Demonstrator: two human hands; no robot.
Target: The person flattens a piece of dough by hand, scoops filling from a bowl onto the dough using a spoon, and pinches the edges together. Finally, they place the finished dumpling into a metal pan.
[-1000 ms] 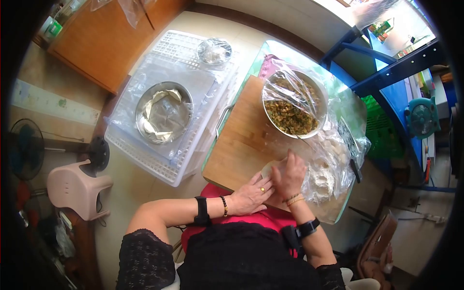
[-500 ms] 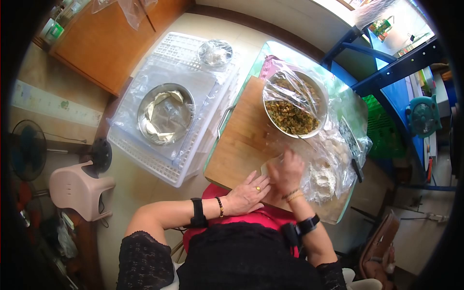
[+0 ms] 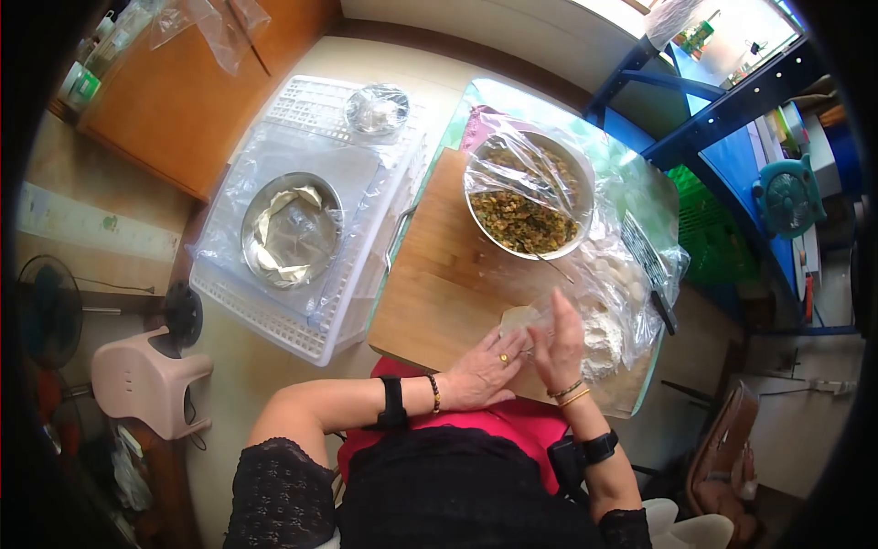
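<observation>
A small piece of pale, flat dough (image 3: pixel 518 318) lies near the front edge of the wooden board (image 3: pixel 430 284). My left hand (image 3: pixel 487 368) rests at the board's edge, its fingertips on the dough's near side. Just right of it, my right hand (image 3: pixel 560 348) is raised on its side with fingers stretched out, touching or close to the dough. Beyond the hands stands a metal bowl of chopped filling (image 3: pixel 526 215), partly under clear plastic. White flour (image 3: pixel 599 343) and pale dough pieces (image 3: pixel 613 274) lie under plastic at the right.
To the left, a round metal pan (image 3: pixel 293 229) with folded dough pieces stands on a white plastic rack (image 3: pixel 261 325). A plastic-covered small bowl (image 3: pixel 377 110) is behind it. A dark-handled cleaver (image 3: pixel 663 311) lies right of the flour. A pink stool (image 3: pixel 151 375) stands far left.
My right hand has opened from a curled pose, fingers now extended upward. My left hand's fingers lie nearer the dough. The view has shifted slightly, moving the tables left in the frame.
</observation>
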